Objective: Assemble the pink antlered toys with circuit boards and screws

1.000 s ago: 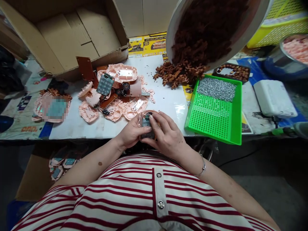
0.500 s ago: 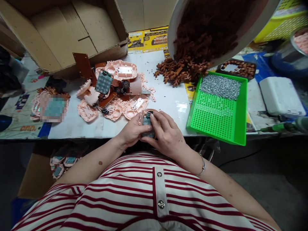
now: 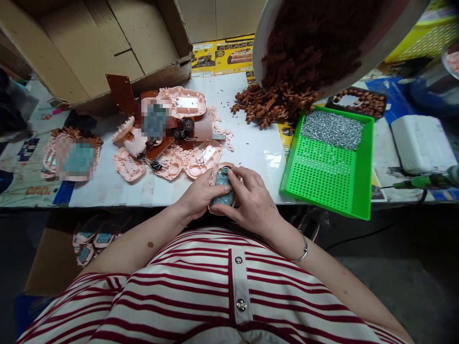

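Observation:
Between my hands, at the front edge of the table, is a pink plastic shell (image 3: 212, 208) with a grey-green circuit board (image 3: 223, 183) seated in it. My left hand (image 3: 201, 195) grips its left side, thumb lying across the board. Curled over the right side is my right hand (image 3: 251, 197), its fingertips at the board's upper end and its thumb near the lower edge. Part of the shell is hidden under my fingers. Just beyond lie pink shell halves (image 3: 129, 165), small pink parts, brown boards (image 3: 121, 94) and black speakers with thin wires (image 3: 188, 124).
At right, a green perforated tray (image 3: 324, 186) holds a heap of screws (image 3: 332, 128). A tipped white tub (image 3: 258, 57) spills brown rubbery parts (image 3: 265, 107). A cardboard box (image 3: 68, 52) stands back left. A green-tipped screwdriver (image 3: 418, 182) and a white box (image 3: 421, 143) are far right.
The board between my hands shows more fully and looks brighter, as the shell has tilted slightly. Both hands keep their grip, with the right fingers shifted a little. The view has moved slightly.

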Motion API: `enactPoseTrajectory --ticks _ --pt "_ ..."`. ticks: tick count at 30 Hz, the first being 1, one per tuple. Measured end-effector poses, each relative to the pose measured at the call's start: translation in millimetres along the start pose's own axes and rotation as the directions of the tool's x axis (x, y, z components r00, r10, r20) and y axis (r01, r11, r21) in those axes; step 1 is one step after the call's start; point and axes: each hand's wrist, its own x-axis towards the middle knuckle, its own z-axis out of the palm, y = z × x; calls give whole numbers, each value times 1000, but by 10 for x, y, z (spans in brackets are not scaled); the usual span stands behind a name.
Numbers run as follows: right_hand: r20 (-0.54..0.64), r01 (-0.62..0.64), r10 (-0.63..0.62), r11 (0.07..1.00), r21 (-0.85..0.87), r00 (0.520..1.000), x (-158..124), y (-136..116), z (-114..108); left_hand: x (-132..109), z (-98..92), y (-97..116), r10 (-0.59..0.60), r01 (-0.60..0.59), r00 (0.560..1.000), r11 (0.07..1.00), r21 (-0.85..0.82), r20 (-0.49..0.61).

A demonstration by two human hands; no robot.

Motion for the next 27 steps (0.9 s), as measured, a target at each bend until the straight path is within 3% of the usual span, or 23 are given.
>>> enactPoseTrajectory --ticks 13,17,21,27 --pt "30 -28 27 999 36 999 27 -5 5 8 11 10 20 -19 1000 1000 12 -17" --pt "104 -32 20 994 109 994 81 133 -57 40 11 31 -31 32 999 999 26 -38" --pt "198 -5 -32 983 186 980 124 332 -129 78 -5 45 -51 50 998 998 36 20" --pt "189 -33 -1 984 177 982 115 366 -99 75 -4 67 -38 36 999 997 61 30"
